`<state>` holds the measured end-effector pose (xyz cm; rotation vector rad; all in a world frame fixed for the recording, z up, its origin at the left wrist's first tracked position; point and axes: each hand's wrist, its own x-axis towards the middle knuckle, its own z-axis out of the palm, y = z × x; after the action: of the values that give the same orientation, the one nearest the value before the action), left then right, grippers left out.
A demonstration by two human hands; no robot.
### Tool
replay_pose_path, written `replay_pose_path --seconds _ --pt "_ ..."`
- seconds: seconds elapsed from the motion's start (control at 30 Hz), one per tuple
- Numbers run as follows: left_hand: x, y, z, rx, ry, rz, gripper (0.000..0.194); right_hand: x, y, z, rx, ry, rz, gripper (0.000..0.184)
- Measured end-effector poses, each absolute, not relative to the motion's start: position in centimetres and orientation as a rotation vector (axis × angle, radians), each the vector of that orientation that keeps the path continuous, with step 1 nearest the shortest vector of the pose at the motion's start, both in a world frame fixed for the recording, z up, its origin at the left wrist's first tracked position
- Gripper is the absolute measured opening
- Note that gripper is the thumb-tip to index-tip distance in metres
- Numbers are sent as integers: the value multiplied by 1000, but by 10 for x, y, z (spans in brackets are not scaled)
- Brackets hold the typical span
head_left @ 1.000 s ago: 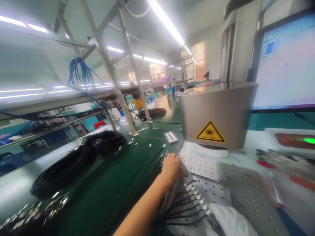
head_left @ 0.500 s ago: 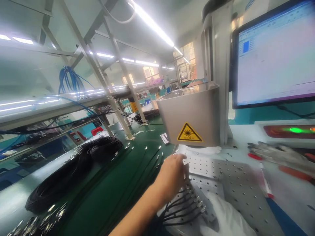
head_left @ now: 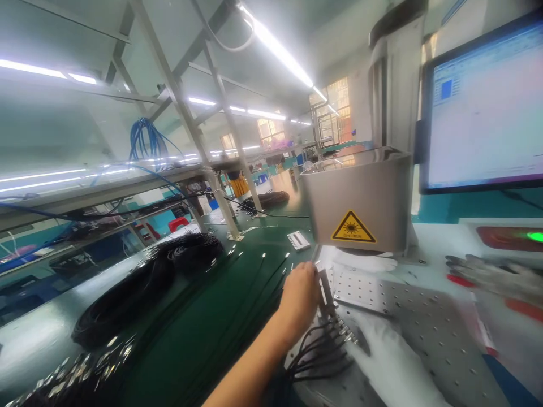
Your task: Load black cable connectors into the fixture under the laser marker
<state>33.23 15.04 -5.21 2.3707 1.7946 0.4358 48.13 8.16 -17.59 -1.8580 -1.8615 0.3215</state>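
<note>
My left hand reaches in from the bottom, its fingers closed on a narrow metal fixture strip at the left edge of the perforated metal plate. A row of black cables with metal connectors fans out just below the strip. A blurred white cloth-like shape lies to the right of the connectors; whether it is my gloved right hand is unclear. The grey laser head with a yellow warning label hangs above the plate.
Black cable coils and loose cables with metal ends lie on the green belt. A small white part sits near the laser head. At the right are a monitor, grey gloves and a lit green button.
My left hand has stayed at the plate's left edge and the metal strip now stands tilted up under its fingers. The camera view swung left, then back right.
</note>
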Motion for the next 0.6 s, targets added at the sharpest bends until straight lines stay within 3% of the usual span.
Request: replay_pose_path --seconds 0.2,0.3,0.37,0.5,0.6 --pt "316 166 -67 2360 1996 330 29 482 121 -178 -2089 -2047 417 58" --pt "317 147 -75 2393 1917 -1 27 479 134 -178 -2198 -1966 482 35" --pt "319 133 -80 2318 1832 -251 30 475 138 -176 -2253 -1948 474 31" --pt "321 124 -92 2258 1719 -376 29 470 137 -169 -2311 -1906 498 54" --pt "321 126 -103 2270 1717 -280 25 471 131 -168 -2240 -1962 489 54"
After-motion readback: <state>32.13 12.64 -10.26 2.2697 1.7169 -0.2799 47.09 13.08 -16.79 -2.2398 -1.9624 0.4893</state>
